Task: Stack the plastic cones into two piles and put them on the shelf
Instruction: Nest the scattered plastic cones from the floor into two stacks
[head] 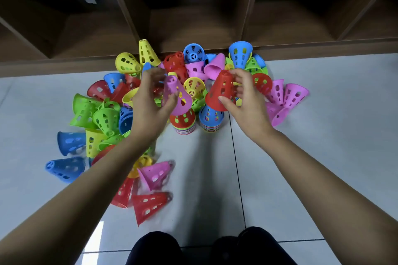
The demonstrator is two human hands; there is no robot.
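Note:
Many perforated plastic cones in red, blue, green, yellow and pink lie scattered on the floor. My left hand holds a pink cone, tip up, just above a short pile topped by a red cone. My right hand grips a red cone above a second pile topped by a blue cone. Both piles stand side by side on the floor in front of me. The wooden shelf with open compartments runs along the back.
Loose cones spread to the left, near my left forearm, behind the piles and to the right. Pale tiled floor lies to the right and near me. My knees show at the bottom edge.

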